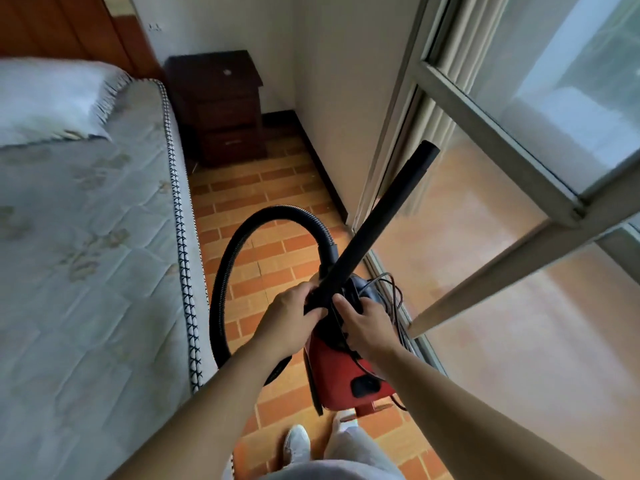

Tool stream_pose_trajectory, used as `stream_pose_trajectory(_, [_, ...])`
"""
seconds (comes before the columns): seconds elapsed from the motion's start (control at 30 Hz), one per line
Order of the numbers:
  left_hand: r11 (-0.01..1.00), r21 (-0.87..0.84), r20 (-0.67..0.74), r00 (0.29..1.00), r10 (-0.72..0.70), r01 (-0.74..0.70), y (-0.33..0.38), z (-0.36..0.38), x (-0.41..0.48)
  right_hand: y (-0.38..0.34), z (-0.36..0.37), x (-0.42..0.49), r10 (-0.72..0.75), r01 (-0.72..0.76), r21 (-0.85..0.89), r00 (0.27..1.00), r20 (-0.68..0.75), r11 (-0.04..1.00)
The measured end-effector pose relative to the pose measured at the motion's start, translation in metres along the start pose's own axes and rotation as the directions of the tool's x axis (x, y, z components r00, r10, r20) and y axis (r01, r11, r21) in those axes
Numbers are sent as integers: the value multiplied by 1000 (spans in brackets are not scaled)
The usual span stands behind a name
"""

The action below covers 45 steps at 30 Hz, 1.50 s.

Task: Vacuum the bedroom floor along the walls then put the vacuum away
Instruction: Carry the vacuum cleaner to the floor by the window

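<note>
We looked steeply down from head height, close over both forearms, facing the brick-patterned orange tile floor [277, 188] between bed and window.

bed [86, 237] — dark nightstand [221, 109] beside

Bed [86, 237] left, vacuum [343, 372] beside it — nightstand [221, 109] ahead, perhaps against the wall.
</note>
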<state>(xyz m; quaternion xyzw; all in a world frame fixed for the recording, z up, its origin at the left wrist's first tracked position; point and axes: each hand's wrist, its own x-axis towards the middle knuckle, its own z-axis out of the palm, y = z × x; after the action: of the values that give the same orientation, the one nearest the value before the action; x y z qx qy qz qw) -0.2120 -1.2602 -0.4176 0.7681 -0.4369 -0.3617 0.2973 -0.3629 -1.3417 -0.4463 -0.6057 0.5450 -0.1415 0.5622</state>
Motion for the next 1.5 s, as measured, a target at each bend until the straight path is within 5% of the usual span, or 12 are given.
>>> stream_pose_trajectory(0.33, [986, 108, -49, 991, -123, 128, 7, -45, 151, -47, 17, 167, 21, -34, 99, 992, 127, 994])
stream_pose_trajectory(0.63, [980, 112, -72, 985, -160, 167, -4, -101, 260, -110, 34, 276, 31, -27, -37, 993, 113, 999])
stream_pose_trajectory(1.1, [986, 154, 260, 965, 17, -58, -8, -184, 443, -202, 61, 388, 194, -194, 17, 962, -192, 981])
stream_pose_trajectory(1.5, [945, 304, 342, 940, 14, -124, 16, -188, 522, -214, 44, 452, 188, -156, 161, 959, -213, 975])
